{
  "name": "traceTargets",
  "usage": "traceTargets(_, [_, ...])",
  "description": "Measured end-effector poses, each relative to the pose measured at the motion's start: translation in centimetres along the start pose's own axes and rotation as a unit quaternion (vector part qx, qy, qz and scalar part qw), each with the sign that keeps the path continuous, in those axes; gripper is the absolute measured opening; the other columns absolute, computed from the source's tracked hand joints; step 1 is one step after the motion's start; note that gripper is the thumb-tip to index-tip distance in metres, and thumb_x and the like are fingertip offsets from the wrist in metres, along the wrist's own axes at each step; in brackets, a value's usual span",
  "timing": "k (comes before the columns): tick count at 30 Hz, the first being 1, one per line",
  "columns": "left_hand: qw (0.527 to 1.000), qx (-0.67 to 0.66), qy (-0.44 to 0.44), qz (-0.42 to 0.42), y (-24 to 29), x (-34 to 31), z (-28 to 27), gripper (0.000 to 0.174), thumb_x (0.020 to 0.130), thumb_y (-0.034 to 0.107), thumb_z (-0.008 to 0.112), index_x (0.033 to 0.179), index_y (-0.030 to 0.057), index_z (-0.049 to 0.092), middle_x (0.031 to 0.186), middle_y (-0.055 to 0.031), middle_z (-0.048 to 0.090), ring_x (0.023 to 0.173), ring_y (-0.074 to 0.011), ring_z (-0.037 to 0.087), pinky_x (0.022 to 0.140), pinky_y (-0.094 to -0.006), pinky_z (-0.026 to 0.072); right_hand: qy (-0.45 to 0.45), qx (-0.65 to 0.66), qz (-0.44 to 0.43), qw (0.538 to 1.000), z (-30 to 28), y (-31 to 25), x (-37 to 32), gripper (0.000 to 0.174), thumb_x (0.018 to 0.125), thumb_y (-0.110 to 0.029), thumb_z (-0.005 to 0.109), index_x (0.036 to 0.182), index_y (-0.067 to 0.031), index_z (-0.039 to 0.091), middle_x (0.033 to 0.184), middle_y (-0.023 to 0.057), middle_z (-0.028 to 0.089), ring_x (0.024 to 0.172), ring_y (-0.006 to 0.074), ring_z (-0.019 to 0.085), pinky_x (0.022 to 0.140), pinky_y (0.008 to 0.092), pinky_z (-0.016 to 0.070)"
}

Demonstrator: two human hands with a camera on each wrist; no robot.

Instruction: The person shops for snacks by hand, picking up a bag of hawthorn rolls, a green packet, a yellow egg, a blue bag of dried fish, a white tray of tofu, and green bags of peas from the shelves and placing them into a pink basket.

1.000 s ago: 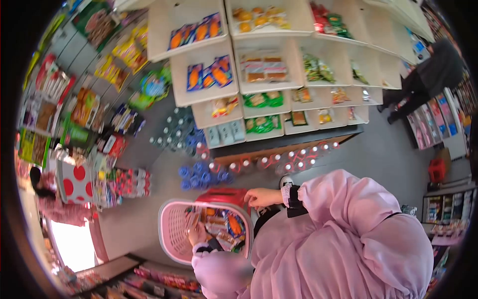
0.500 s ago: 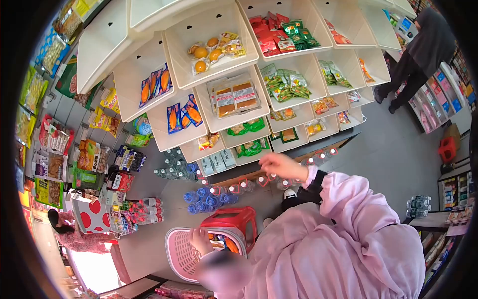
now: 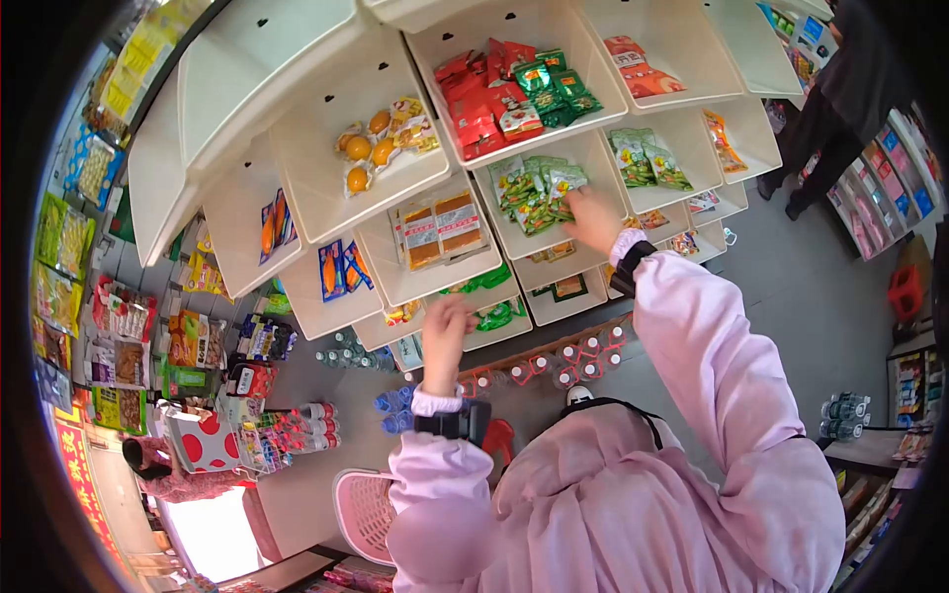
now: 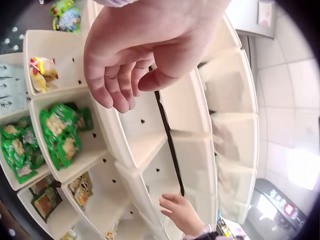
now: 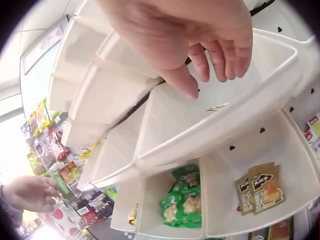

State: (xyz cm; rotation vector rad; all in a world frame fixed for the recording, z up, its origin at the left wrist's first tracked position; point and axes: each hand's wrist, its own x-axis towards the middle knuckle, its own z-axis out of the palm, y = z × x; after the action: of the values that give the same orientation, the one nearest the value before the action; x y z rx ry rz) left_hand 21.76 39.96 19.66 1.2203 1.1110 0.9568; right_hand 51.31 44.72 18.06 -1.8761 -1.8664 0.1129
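Observation:
My right hand (image 3: 593, 219) reaches into a white bin (image 3: 583, 242) of small green snack packets (image 3: 529, 198), its fingertips right at the packets in the head view. The right wrist view shows that hand (image 5: 185, 37) with loosely bent fingers and nothing gripped, over the bin's rim. My left hand (image 3: 445, 341) is raised in front of the lower bins, near green packs (image 3: 501, 314). In the left wrist view its fingers (image 4: 117, 92) hang loosely curled and hold nothing. Two flat brown packs (image 3: 440, 232) lie in the bin left of the green packets.
Tiered bins hold red packets (image 3: 484, 104), round orange items (image 3: 371, 148) and blue-orange packs (image 3: 343, 269). Below are bottles (image 3: 583, 361), a red stool (image 3: 502, 440) and a pink basket (image 3: 364, 509), partly behind my left sleeve. A person in dark clothes (image 3: 840, 119) stands at right.
My right hand has moved from beside the basket up to the green packets. My left hand has left the basket and risen toward the lower bins. The head view has shifted closer to the shelves.

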Motion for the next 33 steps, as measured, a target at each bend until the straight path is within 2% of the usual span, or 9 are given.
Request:
traceTargets(3, [0.997, 0.019, -0.07, 0.005, 1.2, 3.8, 3.9, 0.023, 0.081, 0.006, 0.044, 0.103, -0.0014, 0.047, 0.088, -0.0108, 0.056, 0.071, -0.0141, 0.055, 0.064, -0.0232, 0.0467, -0.008, -0.067, -0.001, 0.998, 0.5, -0.4, 0.5, 0.03, 0.062, -0.014, 0.065, 0.088, -0.0042, 0.051, 0.091, 0.0125, 0.051, 0.084, 0.03, 0.052, 0.071, 0.0377, 0.0452])
traceTargets(9, [0.985, -0.046, -0.14, -0.089, 0.9, 7.4, 9.0, 0.031, 0.081, 0.005, 0.042, 0.111, -0.0037, 0.041, 0.093, -0.014, 0.055, 0.074, -0.0167, 0.056, 0.067, -0.0251, 0.0469, 0.047, 0.0, -0.014, 0.999, 0.8, 0.7, 1.2, 0.015, 0.066, -0.007, 0.056, 0.08, -0.0041, 0.052, 0.08, 0.0132, 0.053, 0.074, 0.031, 0.054, 0.064, 0.039, 0.0451])
traceTargets(12, [0.969, -0.127, -0.162, -0.135, 0.7, 7.4, 10.6, 0.034, 0.084, 0.014, 0.044, 0.111, -0.0062, 0.04, 0.095, -0.0158, 0.055, 0.078, -0.0204, 0.056, 0.071, -0.0293, 0.0467, 0.083, 0.054, 0.006, 0.995, -1.4, -0.2, 0.6, 0.007, 0.067, -0.005, 0.052, 0.074, -0.0034, 0.05, 0.072, 0.0147, 0.052, 0.069, 0.0322, 0.053, 0.06, 0.041, 0.0428])
traceTargets(15, [0.931, -0.263, -0.156, -0.199, 1.5, 7.1, 11.8, 0.04, 0.086, 0.028, 0.043, 0.108, -0.0059, 0.042, 0.095, -0.0164, 0.056, 0.084, -0.0234, 0.055, 0.077, -0.034, 0.045, 0.118, 0.111, -0.049, 0.986, -3.8, -2.0, -0.8, 0.005, 0.069, -0.006, 0.05, 0.07, -0.0031, 0.047, 0.068, 0.0139, 0.051, 0.066, 0.0325, 0.051, 0.057, 0.0413, 0.0409])
traceTargets(18, [0.882, -0.361, -0.222, -0.204, 0.9, 6.9, 11.8, 0.045, 0.086, 0.036, 0.041, 0.104, -0.0044, 0.044, 0.095, -0.0161, 0.055, 0.089, -0.0243, 0.054, 0.08, -0.0371, 0.0431, 0.092, 0.125, -0.119, 0.981, -5.1, -4.8, -3.2, 0.005, 0.07, -0.006, 0.05, 0.07, -0.0027, 0.046, 0.069, 0.0126, 0.05, 0.068, 0.0317, 0.051, 0.058, 0.0402, 0.0409])
traceTargets(22, [0.886, -0.381, -0.195, -0.178, 0.8, 4.8, 10.2, 0.035, 0.085, 0.031, 0.042, 0.106, 0.0025, 0.044, 0.101, -0.0126, 0.054, 0.089, -0.0217, 0.054, 0.078, -0.0361, 0.044, 0.013, 0.095, -0.201, 0.975, -5.5, -7.4, -6.9, 0.008, 0.067, -0.007, 0.053, 0.073, -0.0037, 0.049, 0.076, 0.0091, 0.051, 0.075, 0.0278, 0.051, 0.064, 0.037, 0.0419])
traceTargets(23, [0.878, -0.395, -0.188, -0.194, 0.9, 4.0, 9.6, 0.026, 0.084, 0.019, 0.046, 0.105, 0.0033, 0.047, 0.098, -0.0093, 0.056, 0.085, -0.0177, 0.056, 0.072, -0.0326, 0.0471, -0.003, 0.087, -0.223, 0.971, -5.4, -7.7, -7.7, 0.009, 0.066, -0.007, 0.053, 0.074, -0.0039, 0.05, 0.078, 0.0083, 0.051, 0.077, 0.0269, 0.051, 0.065, 0.0362, 0.0421])
traceTargets(27, [0.915, -0.325, -0.208, -0.117, -0.6, 0.7, 6.9, 0.03, 0.081, 0.0, 0.046, 0.111, 0.0, 0.042, 0.101, -0.0091, 0.054, 0.088, -0.0165, 0.055, 0.076, -0.0296, 0.0459, -0.053, 0.083, -0.281, 0.955, -4.5, -9.4, -10.4, 0.019, 0.064, -0.009, 0.057, 0.082, -0.004, 0.053, 0.088, 0.007, 0.051, 0.085, 0.0252, 0.05, 0.073, 0.0345, 0.041])
traceTargets(33, [0.912, -0.367, -0.16, -0.092, -3.7, -8.0, -0.6, 0.036, 0.081, 0.001, 0.047, 0.116, 0.0001, 0.038, 0.11, -0.0111, 0.05, 0.098, -0.0191, 0.052, 0.083, -0.0326, 0.043, -0.066, 0.227, -0.164, 0.958, -2.0, -13.2, -13.9, 0.039, 0.064, -0.013, 0.065, 0.097, -0.0013, 0.048, 0.096, 0.0133, 0.049, 0.088, 0.0298, 0.05, 0.074, 0.0347, 0.0416])
